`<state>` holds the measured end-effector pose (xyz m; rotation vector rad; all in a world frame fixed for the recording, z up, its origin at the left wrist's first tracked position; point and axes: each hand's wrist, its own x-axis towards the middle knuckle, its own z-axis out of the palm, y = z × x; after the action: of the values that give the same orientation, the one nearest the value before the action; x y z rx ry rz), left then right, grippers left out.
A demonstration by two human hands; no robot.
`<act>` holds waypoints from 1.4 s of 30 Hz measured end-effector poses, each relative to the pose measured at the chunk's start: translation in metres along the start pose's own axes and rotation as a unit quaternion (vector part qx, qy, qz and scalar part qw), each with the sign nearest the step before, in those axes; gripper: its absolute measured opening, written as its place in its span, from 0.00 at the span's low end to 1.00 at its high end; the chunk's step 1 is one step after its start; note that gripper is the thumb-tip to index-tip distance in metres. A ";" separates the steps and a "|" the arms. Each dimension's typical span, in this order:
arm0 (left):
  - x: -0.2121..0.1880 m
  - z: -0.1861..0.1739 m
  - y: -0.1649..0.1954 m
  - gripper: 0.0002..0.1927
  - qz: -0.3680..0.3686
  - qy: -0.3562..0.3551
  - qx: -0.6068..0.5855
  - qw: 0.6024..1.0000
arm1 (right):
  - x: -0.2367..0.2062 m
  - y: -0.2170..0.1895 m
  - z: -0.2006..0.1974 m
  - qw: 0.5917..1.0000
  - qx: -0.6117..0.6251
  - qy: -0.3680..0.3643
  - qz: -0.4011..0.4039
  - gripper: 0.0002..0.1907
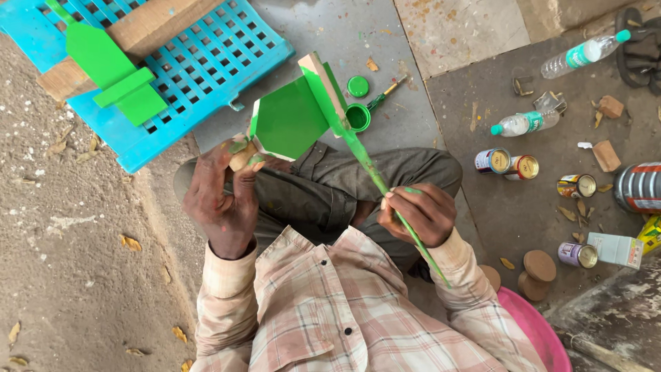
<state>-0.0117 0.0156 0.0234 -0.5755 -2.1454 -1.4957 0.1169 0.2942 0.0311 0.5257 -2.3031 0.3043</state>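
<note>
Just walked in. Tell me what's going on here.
A person sits on the ground painting a wooden piece green. The left hand holds the piece up by its unpainted end, and the right hand grips a long green-smeared brush whose tip meets the piece's edge. An open pot of green paint sits on the floor just beyond, its lid beside it. Another green-painted piece lies on a blue plastic crate. Small tins and plastic bottles stand to the right.
</note>
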 end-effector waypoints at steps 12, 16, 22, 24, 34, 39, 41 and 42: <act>0.001 0.002 0.002 0.16 -0.008 -0.004 0.001 1.000 | -0.004 0.006 0.007 1.000 0.001 0.007 -0.019 0.13; 0.002 0.005 0.004 0.15 -0.007 -0.009 -0.030 0.999 | 0.001 0.012 0.014 1.000 0.003 0.001 -0.028 0.13; 0.003 0.004 0.005 0.15 -0.007 -0.008 -0.022 1.000 | 0.004 0.014 0.016 0.999 -0.007 -0.035 -0.025 0.13; 0.003 0.006 0.004 0.15 -0.017 -0.011 -0.018 1.000 | 0.002 0.008 0.009 1.000 -0.009 -0.004 -0.010 0.13; 0.004 0.004 0.007 0.16 -0.005 -0.006 -0.028 1.000 | -0.001 0.009 0.010 0.998 0.002 -0.058 -0.025 0.12; 0.005 0.003 0.008 0.16 -0.012 -0.014 -0.028 0.999 | -0.017 0.001 0.005 0.999 0.019 -0.001 -0.026 0.12; 0.006 0.004 0.009 0.16 -0.010 -0.015 -0.021 1.000 | -0.019 0.004 0.011 0.999 0.010 -0.001 -0.033 0.12; 0.007 0.005 0.009 0.16 -0.009 -0.014 -0.016 1.000 | -0.020 0.006 0.016 0.999 0.001 -0.012 -0.034 0.12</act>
<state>-0.0127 0.0232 0.0326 -0.5938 -2.1562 -1.5425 0.1172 0.2990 0.0059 0.6111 -2.3015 0.2685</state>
